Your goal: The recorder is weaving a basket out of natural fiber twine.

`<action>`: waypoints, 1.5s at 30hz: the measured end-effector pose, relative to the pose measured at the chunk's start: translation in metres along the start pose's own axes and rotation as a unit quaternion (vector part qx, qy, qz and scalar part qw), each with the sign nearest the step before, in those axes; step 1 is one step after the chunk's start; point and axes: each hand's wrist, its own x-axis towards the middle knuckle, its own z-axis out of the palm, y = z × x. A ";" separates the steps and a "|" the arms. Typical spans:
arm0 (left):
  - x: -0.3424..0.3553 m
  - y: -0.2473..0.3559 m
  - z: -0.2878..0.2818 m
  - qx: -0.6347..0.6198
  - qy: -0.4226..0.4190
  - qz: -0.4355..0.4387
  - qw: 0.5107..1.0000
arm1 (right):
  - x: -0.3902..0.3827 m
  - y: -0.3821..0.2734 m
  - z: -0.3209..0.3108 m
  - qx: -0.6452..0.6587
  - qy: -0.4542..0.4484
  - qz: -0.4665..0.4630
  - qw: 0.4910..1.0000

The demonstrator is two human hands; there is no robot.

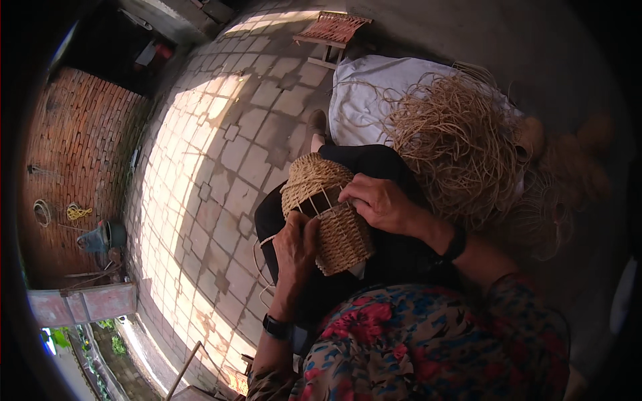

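From my remote seat, the biggest thing I see is the paved floor (pixel 251 150), part sunlit, with a brick wall (pixel 87 154) at far left. Next comes the white cloth (pixel 361 93) spread ahead and to the right, bearing a big tangled heap of tan cord (pixel 451 140). A small low stool (pixel 332 28) stands beyond the cloth.

The woven basket (pixel 342 235) is on the wearer's dark-trousered lap, tilted, between the two hands. It shows two woven portions with an open band between them, bridged by thin bare rods (pixel 326 198). I judge it light and fairly stiff where the weave is dense, with a rough surface that shouldn't slip. The open band looks like the weak spot: the rods could bend if squeezed. I'd take hold by the closely woven wall, on opposite sides, and keep pressure off the rods.

The left hand (pixel 294 244) grasps the basket's left side beside the gap, fingers curled and thumb lying along it. The right hand (pixel 384 204) has its fingers bent at the gap's right end, against the basket; whether they pinch a strand I cannot tell. Smallest of all, a loose strand (pixel 255 254) loops beside the left hand.
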 end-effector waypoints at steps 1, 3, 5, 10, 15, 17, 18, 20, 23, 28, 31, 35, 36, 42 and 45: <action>0.001 -0.001 0.000 -0.006 -0.008 -0.013 1.000 | 0.000 0.001 0.003 0.001 0.019 -0.020 1.000; -0.001 -0.010 -0.002 0.006 0.001 0.040 0.999 | 0.003 -0.012 0.003 -0.025 0.011 -0.033 0.999; 0.000 -0.011 -0.007 0.019 0.009 0.094 0.995 | 0.004 -0.021 0.002 -0.052 0.003 -0.047 0.998; -0.001 -0.024 -0.030 -0.179 -0.007 -0.064 0.982 | 0.006 -0.019 -0.002 0.023 0.016 0.027 0.999; -0.006 -0.039 -0.038 -0.056 0.010 -0.020 0.998 | 0.020 -0.020 0.007 0.013 0.048 0.137 0.989; -0.009 -0.043 -0.037 0.007 -0.042 0.046 0.998 | 0.023 -0.021 0.011 -0.037 0.047 0.175 0.983; -0.011 -0.046 -0.034 -0.019 -0.042 0.047 0.998 | 0.024 -0.022 0.013 -0.038 0.042 0.174 0.983; -0.009 -0.053 -0.038 -0.028 -0.060 0.052 0.996 | 0.025 -0.025 0.015 -0.068 0.033 0.193 0.978; -0.005 -0.056 -0.044 -0.075 -0.071 -0.002 0.995 | 0.019 -0.010 0.023 -0.043 0.064 0.162 0.984; 0.003 -0.069 -0.027 -0.154 -0.096 -0.040 0.983 | 0.021 -0.005 0.012 -0.004 0.037 0.203 0.979; 0.009 -0.067 -0.016 -0.175 -0.087 -0.049 0.980 | 0.013 0.002 0.007 0.027 0.037 0.187 0.981; -0.003 -0.068 -0.031 -0.150 -0.065 -0.087 0.983 | -0.002 0.026 -0.018 0.144 0.122 0.200 0.961; 0.000 -0.063 -0.035 -0.116 -0.056 -0.088 0.988 | -0.014 0.043 -0.034 0.166 0.148 0.246 0.943; 0.036 -0.039 -0.069 -0.002 -0.026 0.011 1.000 | -0.094 0.188 -0.122 -0.174 0.282 0.411 0.849; 0.043 -0.070 -0.059 -0.080 -0.056 -0.071 0.993 | -0.094 0.244 -0.126 -0.483 0.312 0.293 0.764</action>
